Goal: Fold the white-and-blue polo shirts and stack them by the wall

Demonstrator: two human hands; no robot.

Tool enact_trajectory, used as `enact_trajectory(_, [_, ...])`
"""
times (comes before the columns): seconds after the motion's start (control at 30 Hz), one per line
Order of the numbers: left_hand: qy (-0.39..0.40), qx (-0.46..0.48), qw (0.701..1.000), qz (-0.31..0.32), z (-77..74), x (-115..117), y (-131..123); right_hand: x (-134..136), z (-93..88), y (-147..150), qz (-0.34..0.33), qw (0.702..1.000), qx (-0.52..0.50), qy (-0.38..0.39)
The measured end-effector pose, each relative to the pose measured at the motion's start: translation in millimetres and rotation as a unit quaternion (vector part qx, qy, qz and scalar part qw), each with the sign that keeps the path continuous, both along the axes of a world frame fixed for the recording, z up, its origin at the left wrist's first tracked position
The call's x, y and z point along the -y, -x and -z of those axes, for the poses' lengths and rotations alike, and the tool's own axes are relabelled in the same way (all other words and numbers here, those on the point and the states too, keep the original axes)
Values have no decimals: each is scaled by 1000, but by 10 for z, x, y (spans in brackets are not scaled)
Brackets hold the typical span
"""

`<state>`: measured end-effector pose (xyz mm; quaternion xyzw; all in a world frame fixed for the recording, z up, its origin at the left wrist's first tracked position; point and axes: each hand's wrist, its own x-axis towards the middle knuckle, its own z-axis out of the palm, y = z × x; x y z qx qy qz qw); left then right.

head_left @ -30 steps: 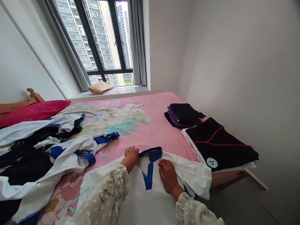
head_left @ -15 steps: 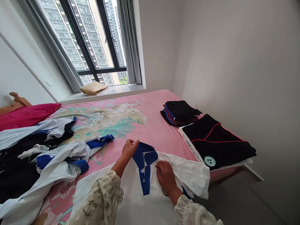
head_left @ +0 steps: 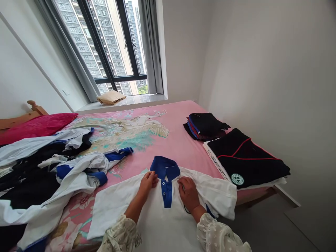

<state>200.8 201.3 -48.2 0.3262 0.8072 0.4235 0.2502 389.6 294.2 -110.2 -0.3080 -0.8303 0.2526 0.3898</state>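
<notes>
A white polo shirt point(head_left: 162, 224) with a blue collar and a blue buttoned placket lies spread on the near edge of the bed, its sleeves out to both sides. My left hand point(head_left: 148, 183) is closed at the left base of the collar, fingertips pinching the cloth there. On the other side of the placket, my right hand point(head_left: 188, 192) has its fingers curled on the shirt's chest, just below the collar's right end. A dark round badge on the shirt is partly hidden under my right hand. The collar stands up, its two ends meeting above the placket.
Loose white, blue and black clothes point(head_left: 78, 175) lie heaped on the left of the bed point(head_left: 181, 147). Folded dark clothes point(head_left: 206, 124) and a black garment with red piping point(head_left: 252, 161) lie at right. A red pillow point(head_left: 44, 126) is at far left.
My left hand has moved down from the collar's top left edge to its base. The collar now sits straighter and more closed. My right hand has stayed almost in place; the view has shifted slightly.
</notes>
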Motion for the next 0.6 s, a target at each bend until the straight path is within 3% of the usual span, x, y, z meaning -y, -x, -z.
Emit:
enact_trajectory(0.23, [-135,-89,986,36,331,396,-406,104,-75,-13,-6,999,-13,-41])
enact_trajectory(0.37, [-140,-223,961,82,477,411,-458,299,-250,83,-106,994,-5,-22])
enact_trajectory(0.47, [-127,-277,948,86,516,410,-454,337,-407,237,-121,979,160,37])
enact_trajectory(0.6, [-136,-274,947,100,510,437,-434,187,-552,440,-103,932,342,64])
